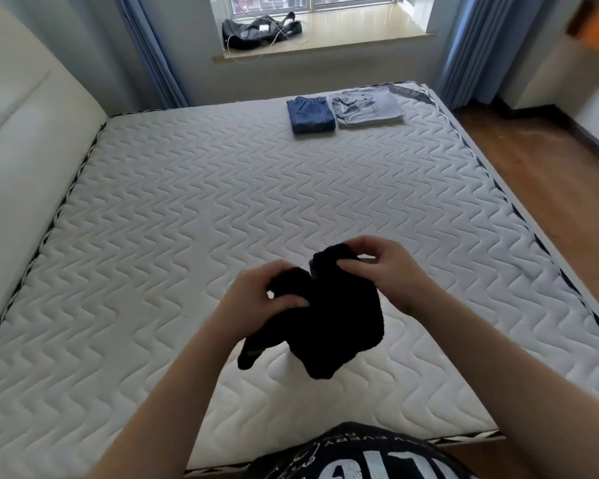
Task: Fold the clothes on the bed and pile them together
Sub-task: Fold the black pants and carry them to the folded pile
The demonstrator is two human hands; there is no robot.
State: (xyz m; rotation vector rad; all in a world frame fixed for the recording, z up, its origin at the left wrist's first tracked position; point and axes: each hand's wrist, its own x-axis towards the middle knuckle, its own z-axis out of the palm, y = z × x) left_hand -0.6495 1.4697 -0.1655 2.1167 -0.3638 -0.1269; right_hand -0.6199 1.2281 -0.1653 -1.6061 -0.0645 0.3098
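A small black garment (329, 323) hangs bunched above the near part of the white quilted mattress (187, 209). My left hand (256, 295) grips its left upper edge and my right hand (381, 267) pinches its right upper edge, a little higher. The cloth droops below both hands in two loose lobes. At the far side of the bed lie two folded pieces side by side: dark blue jeans (312, 114) and a light grey-blue denim garment (367, 107) to their right.
A cream padded headboard (25, 115) runs along the left. A window sill at the back holds a dark bag (260, 29) with cables. Blue curtains (471, 46) flank the window. Wooden floor (547, 188) lies to the right of the bed.
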